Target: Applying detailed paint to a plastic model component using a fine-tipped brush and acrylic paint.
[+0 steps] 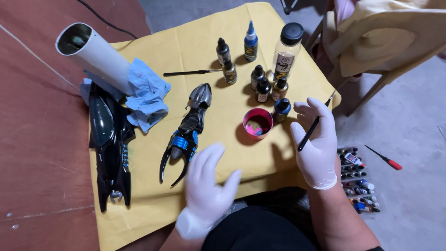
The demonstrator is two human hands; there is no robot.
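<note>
My left hand (206,183) wears a white glove and hovers with fingers spread over the yellow paper (195,51), just right of a black and blue model part with two claws (183,135). It holds nothing. My right hand (318,139), also gloved, holds a thin black paintbrush (312,126) upright near a small red cup of pink and blue paint (258,123). A long black model hull (109,144) lies at the left edge of the paper.
Several small paint bottles (260,86) and a taller clear bottle (285,53) stand behind the cup. A second brush (190,72), a blue cloth (146,95) and a white tube (95,53) lie at left. A paint box (357,179) and red-handled tool (385,159) sit on the floor.
</note>
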